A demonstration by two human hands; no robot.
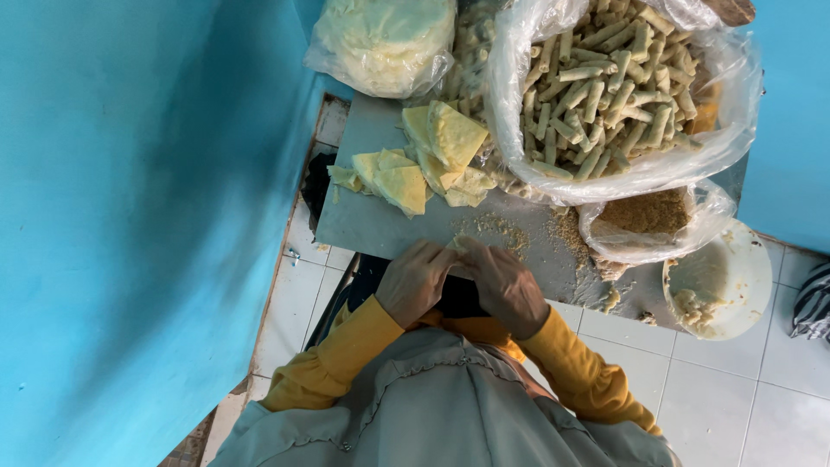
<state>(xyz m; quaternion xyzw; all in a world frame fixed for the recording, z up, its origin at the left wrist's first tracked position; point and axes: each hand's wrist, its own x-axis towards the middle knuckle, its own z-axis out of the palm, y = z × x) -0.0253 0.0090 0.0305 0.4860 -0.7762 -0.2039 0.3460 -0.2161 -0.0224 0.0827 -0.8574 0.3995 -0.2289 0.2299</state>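
Observation:
My left hand [415,281] and my right hand [506,285] meet fingertip to fingertip at the near edge of a grey board [363,225]. Both pinch a small pale pastry wrapper [455,246], which the fingers mostly hide. Just beyond it, brown crumbs [500,229] are scattered on the board. A pile of yellow triangular wrappers [432,160] lies further back, left of centre. Yellow sleeves cover both of my arms.
A large clear bag of rolled pastry sticks [605,86] fills the back right. Below it sit a smaller bag of brown crumb filling [648,216] and a white bowl with paste [722,277]. A bag of round wrappers [385,39] lies at the back. Blue wall [130,216] stands left, over white floor tiles [726,389].

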